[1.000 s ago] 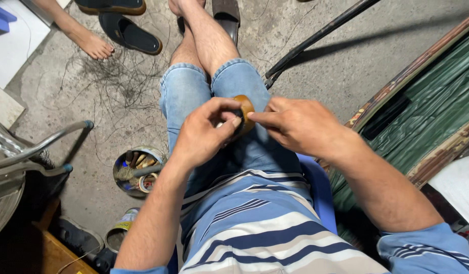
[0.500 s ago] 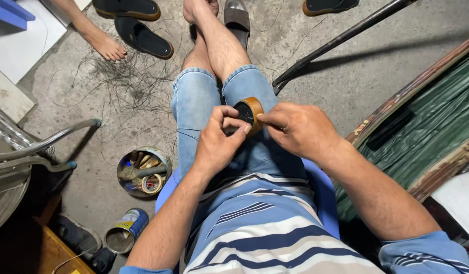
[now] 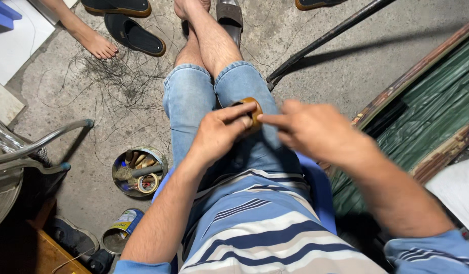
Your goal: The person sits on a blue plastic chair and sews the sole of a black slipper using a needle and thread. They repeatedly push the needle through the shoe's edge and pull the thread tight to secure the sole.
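I sit on a blue chair (image 3: pixel 321 187) in denim shorts with my legs stretched out. My left hand (image 3: pixel 219 133) grips a small brown roll of tape (image 3: pixel 253 109) above my right thigh. My right hand (image 3: pixel 315 133) is beside it, its fingertips pinched at the roll's right edge. Both hands cover most of the roll, so only its brown rim shows.
A round tin of tools and a tape roll (image 3: pixel 138 171) sits on the concrete floor at left, with an open can (image 3: pixel 116 233) below it. Tangled thin wire (image 3: pixel 118 76) lies on the floor. Another person's bare foot (image 3: pixel 95 44), sandals (image 3: pixel 135 35), a dark metal bar (image 3: pixel 326 38) and green sheeting (image 3: pixel 427 101) surround me.
My view has shifted slightly, so my legs and hands sit a little lower in frame. My right hand has slid a bit to the right of the roll; my left hand keeps its hold.
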